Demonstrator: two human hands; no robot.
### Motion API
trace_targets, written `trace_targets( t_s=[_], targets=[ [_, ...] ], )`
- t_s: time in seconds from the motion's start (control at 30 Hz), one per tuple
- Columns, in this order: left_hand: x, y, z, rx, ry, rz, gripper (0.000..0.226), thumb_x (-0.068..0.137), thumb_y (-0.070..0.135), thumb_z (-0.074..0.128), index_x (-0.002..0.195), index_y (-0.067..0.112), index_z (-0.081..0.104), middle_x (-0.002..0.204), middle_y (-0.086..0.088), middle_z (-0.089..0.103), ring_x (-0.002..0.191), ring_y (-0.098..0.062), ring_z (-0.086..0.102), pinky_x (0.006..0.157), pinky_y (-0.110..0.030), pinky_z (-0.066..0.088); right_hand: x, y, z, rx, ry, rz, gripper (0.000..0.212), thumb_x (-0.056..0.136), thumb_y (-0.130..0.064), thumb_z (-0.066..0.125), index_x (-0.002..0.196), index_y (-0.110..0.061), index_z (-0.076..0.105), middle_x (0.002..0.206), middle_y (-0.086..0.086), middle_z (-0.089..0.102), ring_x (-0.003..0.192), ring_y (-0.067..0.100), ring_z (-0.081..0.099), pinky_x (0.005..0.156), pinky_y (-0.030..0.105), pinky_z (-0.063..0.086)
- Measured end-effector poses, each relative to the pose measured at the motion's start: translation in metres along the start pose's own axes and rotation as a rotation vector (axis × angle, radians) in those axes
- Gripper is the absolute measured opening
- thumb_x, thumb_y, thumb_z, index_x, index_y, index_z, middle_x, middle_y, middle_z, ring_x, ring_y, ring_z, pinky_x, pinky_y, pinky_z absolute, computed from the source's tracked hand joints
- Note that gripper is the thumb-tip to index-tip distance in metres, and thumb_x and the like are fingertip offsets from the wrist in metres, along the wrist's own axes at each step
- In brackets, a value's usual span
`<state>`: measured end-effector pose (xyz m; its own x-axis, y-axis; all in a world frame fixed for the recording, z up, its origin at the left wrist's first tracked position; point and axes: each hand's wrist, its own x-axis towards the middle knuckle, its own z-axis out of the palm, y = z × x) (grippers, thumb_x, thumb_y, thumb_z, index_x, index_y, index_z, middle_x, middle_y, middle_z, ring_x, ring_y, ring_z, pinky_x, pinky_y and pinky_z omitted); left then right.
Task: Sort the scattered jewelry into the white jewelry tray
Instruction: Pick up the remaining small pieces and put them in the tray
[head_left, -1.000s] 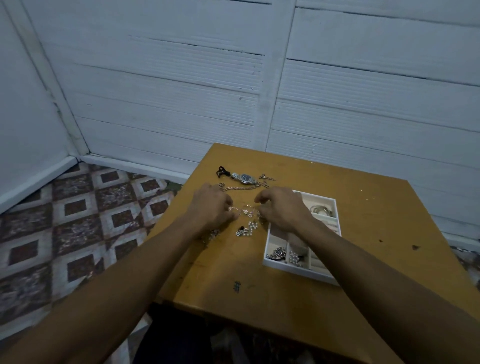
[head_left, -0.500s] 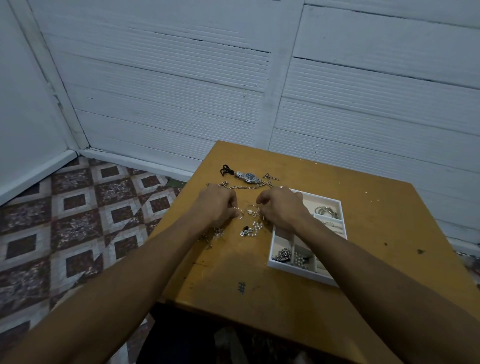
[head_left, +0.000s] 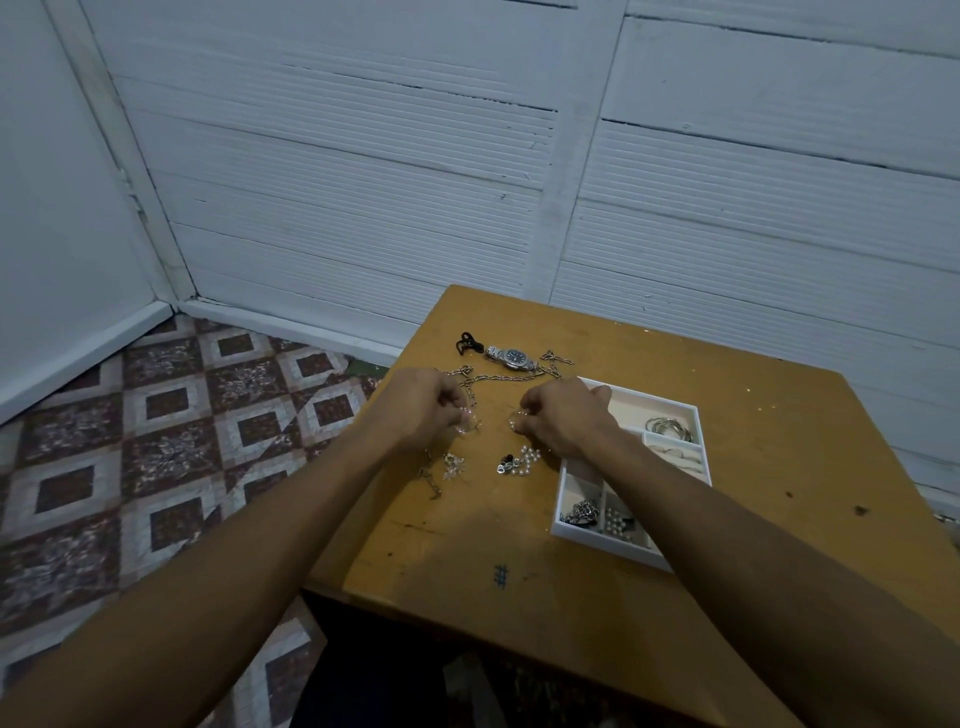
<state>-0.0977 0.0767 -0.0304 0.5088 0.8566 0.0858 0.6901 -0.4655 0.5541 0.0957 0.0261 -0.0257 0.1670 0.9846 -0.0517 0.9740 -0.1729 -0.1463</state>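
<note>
Your left fingers (head_left: 451, 411) are curled, pinching a clear beaded piece (head_left: 469, 422) just above the table (head_left: 467, 551). Your right fingers (head_left: 529, 410) are curled too, pinching a small shiny piece (head_left: 517, 423). Whether the two pieces are joined can't be told, too small. The left hand (head_left: 423, 410) and right hand (head_left: 563, 415) sit knuckles up, apart, with bare table between them.

Loose jewelry lies around the hands:
- pearl cluster (head_left: 525, 461) with a dark bead, just below the right hand
- crystal bit (head_left: 453, 465) and a short chain end, under the left wrist
- link chain (head_left: 493, 377) running behind both hands
- watch (head_left: 511, 357) beyond the chain, black piece (head_left: 466, 343) at its left end

The white tray (head_left: 605, 545) sits right of the pile, partly under your right forearm. It already holds bangles (head_left: 670, 428) in a far compartment, and a chain bundle (head_left: 582, 512) and pearls (head_left: 616, 522) in the near ones.

Tiled floor (head_left: 156, 441) to the left, white plank wall (head_left: 363, 182) behind.
</note>
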Motion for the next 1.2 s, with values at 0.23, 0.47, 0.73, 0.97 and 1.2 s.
trace_targets(
  t_s=[0.23,0.47,0.73,0.97,1.2],
  targets=[
    [-0.009,-0.018,-0.011,-0.055,0.014,-0.058,0.009,0.086,0.025,0.071,0.088,0.017,0.076,0.077,0.005,0.069,0.071,-0.005,0.062,0.059,-0.015,0.042,0.006,-0.003,0.006,0.034,0.013,0.021,0.026,0.088,-0.042,0.064,0.111,-0.032,0.066,0.119,-0.005,0.064,0.120,0.021,0.048,0.092,0.042,0.026],
    [-0.012,-0.022,-0.015,-0.060,0.018,-0.065,0.009,0.086,0.025,0.071,0.090,0.017,0.075,0.077,0.007,0.068,0.066,0.000,0.059,0.056,-0.010,0.039,0.014,-0.010,0.004,0.084,-0.085,0.058,0.034,0.086,-0.035,0.068,0.118,-0.033,0.058,0.123,-0.003,0.061,0.123,0.023,0.047,0.097,0.045,0.026],
    [-0.015,-0.019,-0.014,-0.127,-0.003,-0.071,0.008,0.085,0.019,0.072,0.090,0.013,0.074,0.075,0.007,0.069,0.063,0.002,0.063,0.052,-0.007,0.045,0.019,-0.016,-0.005,0.083,-0.145,0.101,0.016,0.080,-0.027,0.074,0.086,-0.031,0.060,0.113,-0.003,0.062,0.119,0.023,0.047,0.101,0.048,0.025],
    [-0.016,-0.019,-0.016,-0.104,0.065,-0.076,0.005,0.087,0.020,0.071,0.089,0.017,0.074,0.073,0.009,0.064,0.065,0.000,0.057,0.057,-0.008,0.039,0.015,-0.016,-0.008,0.023,-0.085,0.014,0.010,0.086,-0.032,0.069,0.095,-0.030,0.069,0.104,-0.005,0.068,0.113,0.018,0.053,0.100,0.044,0.030],
    [-0.016,-0.015,-0.017,-0.124,0.068,-0.075,0.005,0.087,0.020,0.071,0.088,0.016,0.074,0.077,0.002,0.071,0.066,-0.009,0.068,0.065,-0.021,0.055,0.010,-0.013,-0.025,0.131,-0.098,-0.078,0.010,0.084,-0.012,0.070,0.092,-0.016,0.072,0.101,0.003,0.070,0.094,0.018,0.063,0.078,0.028,0.049]
  ],
)
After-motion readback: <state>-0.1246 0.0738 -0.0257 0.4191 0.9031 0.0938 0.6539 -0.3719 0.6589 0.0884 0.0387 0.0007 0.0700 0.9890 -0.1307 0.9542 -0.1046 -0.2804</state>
